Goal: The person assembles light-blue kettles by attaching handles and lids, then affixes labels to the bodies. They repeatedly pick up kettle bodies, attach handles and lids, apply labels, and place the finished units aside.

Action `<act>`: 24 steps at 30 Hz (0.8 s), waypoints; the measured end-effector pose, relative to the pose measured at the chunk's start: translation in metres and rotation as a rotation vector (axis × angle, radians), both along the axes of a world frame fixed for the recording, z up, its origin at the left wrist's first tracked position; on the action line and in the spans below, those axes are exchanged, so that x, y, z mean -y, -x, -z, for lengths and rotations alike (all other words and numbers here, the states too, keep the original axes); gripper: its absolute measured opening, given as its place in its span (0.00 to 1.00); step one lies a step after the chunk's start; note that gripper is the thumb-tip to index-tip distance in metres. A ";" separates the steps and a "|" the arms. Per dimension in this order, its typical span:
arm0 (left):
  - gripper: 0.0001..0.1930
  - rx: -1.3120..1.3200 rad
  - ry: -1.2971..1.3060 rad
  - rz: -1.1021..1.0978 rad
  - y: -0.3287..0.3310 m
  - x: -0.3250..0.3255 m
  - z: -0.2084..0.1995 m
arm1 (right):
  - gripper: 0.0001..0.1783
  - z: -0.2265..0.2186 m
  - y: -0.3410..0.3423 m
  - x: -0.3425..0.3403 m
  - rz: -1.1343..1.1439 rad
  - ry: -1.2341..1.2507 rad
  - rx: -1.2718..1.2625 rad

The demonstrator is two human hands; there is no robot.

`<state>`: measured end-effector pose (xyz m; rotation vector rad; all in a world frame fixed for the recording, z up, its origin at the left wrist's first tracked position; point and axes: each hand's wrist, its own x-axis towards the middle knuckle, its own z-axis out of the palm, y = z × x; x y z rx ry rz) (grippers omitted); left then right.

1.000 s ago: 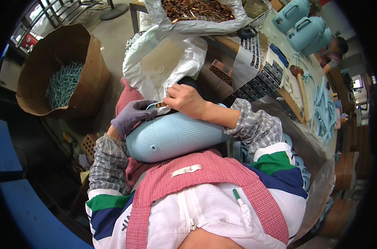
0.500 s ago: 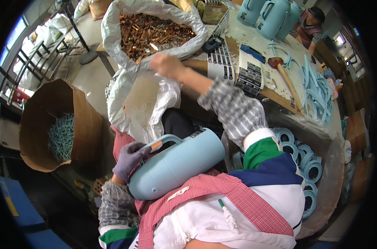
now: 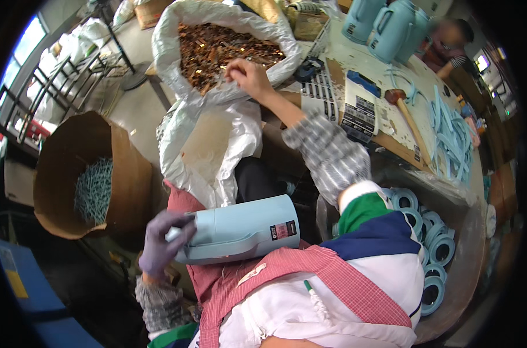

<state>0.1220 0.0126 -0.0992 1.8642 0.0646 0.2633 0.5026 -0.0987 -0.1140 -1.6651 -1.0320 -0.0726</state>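
A light-blue vacuum jug (image 3: 246, 217) lies on its side across my lap, its handle toward my body and a small dark-and-pink label near its right end. At the jug's left end, the fingers of my left hand (image 3: 166, 240), in a lavender glove, curl around it. My bare right hand (image 3: 249, 78) is over the near part of an open white sack (image 3: 166, 55) filled with shiny copper-coloured scraps (image 3: 217, 43). Its fingers are bent in together; what they hold, if anything, is too small to make out.
A cardboard drum (image 3: 127, 174) with thin blue strips stands at left. On the right-hand table (image 3: 385, 124) are a mallet (image 3: 408, 116), label sheets (image 3: 359, 113), blue strips (image 3: 452, 139) and more jugs (image 3: 388, 32). Blue rings (image 3: 440, 249) fill a bin beside me. A co-worker (image 3: 449, 46) sits beyond.
The jug has rolled over, bringing its handle to my side and its label into sight. My left hand has shifted around its left end. My right hand's fingers now curl above the scraps.
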 end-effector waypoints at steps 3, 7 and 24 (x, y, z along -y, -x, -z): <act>0.28 -0.087 0.066 -0.295 -0.037 0.004 0.016 | 0.07 0.029 0.057 0.005 -0.277 -0.048 -0.146; 0.47 -0.275 0.122 -0.125 -0.050 0.015 0.031 | 0.07 0.048 0.063 0.003 0.141 -0.007 0.220; 0.20 -0.038 -0.060 -0.106 0.019 0.039 0.013 | 0.09 0.016 0.010 -0.052 0.034 0.047 0.098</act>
